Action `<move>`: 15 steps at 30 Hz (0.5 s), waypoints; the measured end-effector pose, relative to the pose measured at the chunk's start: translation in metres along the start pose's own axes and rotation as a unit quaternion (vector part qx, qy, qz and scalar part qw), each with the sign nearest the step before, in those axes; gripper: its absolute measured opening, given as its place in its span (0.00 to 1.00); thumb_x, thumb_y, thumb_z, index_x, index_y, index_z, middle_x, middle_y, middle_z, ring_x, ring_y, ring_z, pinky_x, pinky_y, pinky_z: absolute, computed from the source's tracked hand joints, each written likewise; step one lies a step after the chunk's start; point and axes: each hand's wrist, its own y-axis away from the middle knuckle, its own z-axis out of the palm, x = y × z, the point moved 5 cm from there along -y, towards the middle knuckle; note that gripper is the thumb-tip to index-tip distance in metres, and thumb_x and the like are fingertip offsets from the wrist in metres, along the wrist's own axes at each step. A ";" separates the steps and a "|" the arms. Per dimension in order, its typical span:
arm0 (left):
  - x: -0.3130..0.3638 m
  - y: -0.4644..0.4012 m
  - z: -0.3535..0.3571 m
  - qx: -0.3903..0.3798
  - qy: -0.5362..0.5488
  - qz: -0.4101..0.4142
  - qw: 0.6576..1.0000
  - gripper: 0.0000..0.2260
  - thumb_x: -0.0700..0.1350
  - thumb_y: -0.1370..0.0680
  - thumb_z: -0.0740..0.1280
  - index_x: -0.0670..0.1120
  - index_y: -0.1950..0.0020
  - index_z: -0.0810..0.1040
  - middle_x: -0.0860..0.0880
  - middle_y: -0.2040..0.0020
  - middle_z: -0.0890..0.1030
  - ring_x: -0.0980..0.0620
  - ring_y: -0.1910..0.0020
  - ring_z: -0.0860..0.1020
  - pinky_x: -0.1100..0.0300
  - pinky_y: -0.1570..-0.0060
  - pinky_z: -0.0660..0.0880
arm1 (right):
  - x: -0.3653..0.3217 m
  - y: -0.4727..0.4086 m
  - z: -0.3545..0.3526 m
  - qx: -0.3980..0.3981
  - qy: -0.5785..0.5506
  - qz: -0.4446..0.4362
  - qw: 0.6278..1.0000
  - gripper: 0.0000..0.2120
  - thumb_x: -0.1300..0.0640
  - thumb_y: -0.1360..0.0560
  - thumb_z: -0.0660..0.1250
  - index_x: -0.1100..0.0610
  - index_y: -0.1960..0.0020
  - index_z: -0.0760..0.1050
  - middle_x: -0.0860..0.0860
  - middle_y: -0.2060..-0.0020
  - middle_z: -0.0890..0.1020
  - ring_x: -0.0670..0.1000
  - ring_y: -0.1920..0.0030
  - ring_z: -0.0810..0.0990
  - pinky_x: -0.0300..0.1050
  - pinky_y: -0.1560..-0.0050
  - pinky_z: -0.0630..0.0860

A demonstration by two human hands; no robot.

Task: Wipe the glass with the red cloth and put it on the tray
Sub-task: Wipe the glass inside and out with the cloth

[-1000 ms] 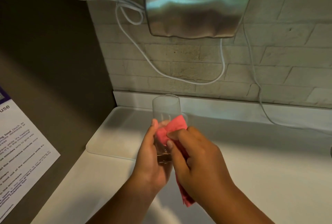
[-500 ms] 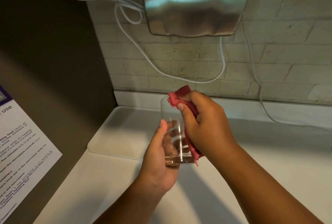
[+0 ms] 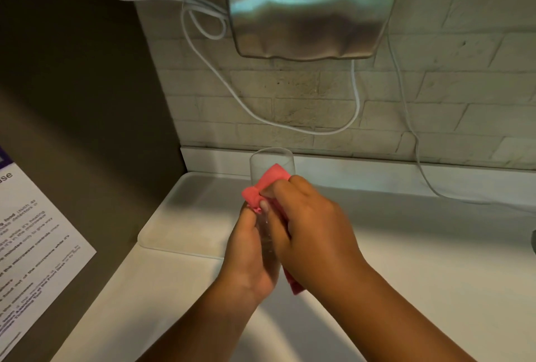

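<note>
Left hand (image 3: 249, 254) grips the lower body of the clear glass (image 3: 271, 167), held upright above the white counter (image 3: 435, 260). Right hand (image 3: 313, 234) presses the red cloth (image 3: 268, 183) against the glass wall, fingers clenched on it. The white tray (image 3: 185, 216), behind-left, holds nothing visible.

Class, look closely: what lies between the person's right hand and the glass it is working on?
In the head view, the red cloth lies between the right hand and the glass, pressed against its side.

"aike" on steel dryer (image 3: 313, 7)
</note>
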 end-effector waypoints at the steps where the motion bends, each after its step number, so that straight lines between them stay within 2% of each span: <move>1: 0.001 0.000 0.001 0.000 0.000 0.002 1.000 0.19 0.60 0.30 0.67 0.48 0.53 0.89 0.42 0.52 0.87 0.44 0.49 0.86 0.45 0.37 0.76 | 0.000 -0.001 0.000 0.001 0.005 0.003 1.000 0.04 0.50 0.21 0.63 0.48 0.48 0.75 0.44 0.55 0.79 0.46 0.62 0.77 0.39 0.64 0.77; 4: 0.006 0.003 0.002 0.019 -0.018 0.009 1.000 0.22 0.60 0.31 0.68 0.47 0.45 0.87 0.41 0.48 0.87 0.42 0.45 0.86 0.43 0.38 0.78 | 0.002 -0.004 0.000 0.011 0.002 0.015 1.000 0.05 0.50 0.21 0.62 0.48 0.47 0.75 0.45 0.56 0.77 0.48 0.61 0.76 0.42 0.64 0.76; 7: -0.001 0.008 0.006 0.024 -0.026 0.010 0.999 0.29 0.59 0.28 0.68 0.44 0.33 0.79 0.35 0.40 0.84 0.39 0.47 0.85 0.43 0.47 0.80 | 0.012 -0.018 -0.006 0.046 -0.008 0.030 0.998 0.05 0.51 0.22 0.63 0.49 0.47 0.75 0.47 0.56 0.78 0.52 0.59 0.77 0.47 0.63 0.74; 8: -0.003 0.010 0.007 0.019 -0.026 0.012 0.999 0.31 0.59 0.28 0.67 0.42 0.31 0.76 0.34 0.38 0.83 0.38 0.46 0.84 0.38 0.47 0.80 | 0.018 -0.024 -0.009 0.056 -0.006 0.039 0.998 0.05 0.52 0.22 0.64 0.49 0.47 0.75 0.46 0.56 0.78 0.51 0.59 0.77 0.45 0.63 0.72; 10: -0.005 0.012 0.009 0.015 -0.030 0.022 0.999 0.31 0.60 0.28 0.67 0.42 0.31 0.75 0.35 0.41 0.84 0.36 0.48 0.84 0.28 0.45 0.77 | 0.025 -0.032 -0.010 0.062 -0.014 0.056 0.996 0.04 0.53 0.21 0.64 0.48 0.47 0.75 0.44 0.58 0.76 0.48 0.60 0.76 0.40 0.65 0.69; 12: -0.002 0.011 0.008 0.017 -0.035 0.031 0.999 0.32 0.61 0.29 0.68 0.42 0.32 0.75 0.38 0.45 0.85 0.36 0.48 0.84 0.24 0.46 0.76 | 0.027 -0.032 -0.010 0.068 -0.032 0.067 0.995 0.04 0.52 0.21 0.64 0.47 0.46 0.75 0.42 0.57 0.77 0.44 0.60 0.75 0.35 0.64 0.70; 13: 0.000 0.010 0.009 0.018 -0.033 0.029 0.999 0.32 0.61 0.29 0.68 0.42 0.32 0.75 0.36 0.42 0.84 0.34 0.46 0.84 0.26 0.47 0.77 | 0.029 -0.030 -0.010 0.074 -0.051 0.078 0.993 0.05 0.53 0.21 0.64 0.46 0.45 0.75 0.42 0.56 0.78 0.43 0.59 0.76 0.34 0.62 0.71; 15: 0.003 0.007 0.007 0.032 -0.019 0.021 0.999 0.31 0.61 0.28 0.68 0.43 0.31 0.76 0.32 0.34 0.79 0.33 0.44 0.82 0.38 0.50 0.82 | 0.035 -0.023 -0.007 0.080 -0.102 0.112 0.985 0.05 0.52 0.20 0.64 0.45 0.45 0.76 0.40 0.55 0.80 0.40 0.56 0.77 0.30 0.59 0.71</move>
